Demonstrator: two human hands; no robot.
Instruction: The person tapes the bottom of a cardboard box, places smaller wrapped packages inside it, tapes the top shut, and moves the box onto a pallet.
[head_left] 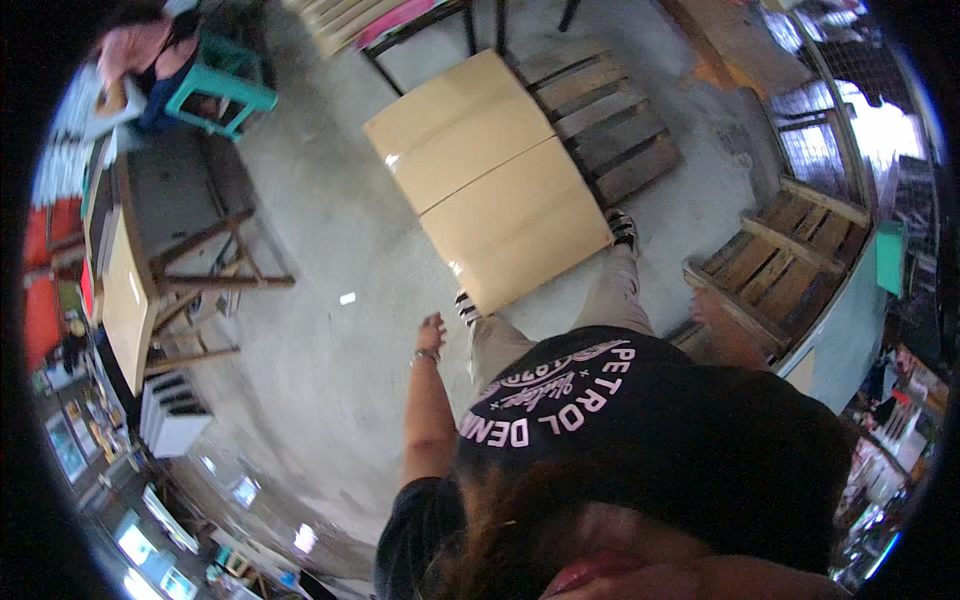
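Workshop floor: grey concrete [320, 210] spreads below you, its edges bent round by the lens.
Far left: red-orange material [42, 335] stands along the rim of your view.
Upper left: another person [150, 60] is beside a teal stool [225, 85], well apart from you.
Left work surface: a tan-topped table [125, 305] stands on wooden legs, its top seen steeply from the side.
Scrap: a small white piece [347, 298] lies on the floor, between that table and your left hand.
Left hand [431, 333]: it hangs out from your side with its fingers loosely bent and apart, gripping nothing you can see; a bracelet [427, 354] rings the wrist.
Carton: the brown cardboard box [500, 190] sits at your feet, just ahead of you, a seam running across its top; your striped shoes [622, 230] are at its two near corners.
Beyond the carton: a slatted wooden pallet [625, 130] lies just to its right.
Right hand [704, 308]: blurred, beside a second pallet [790, 255]; you cannot tell whether the fingers are open or closed, or touching the wood.
Far right: a green panel [889, 257] stands near that pallet.
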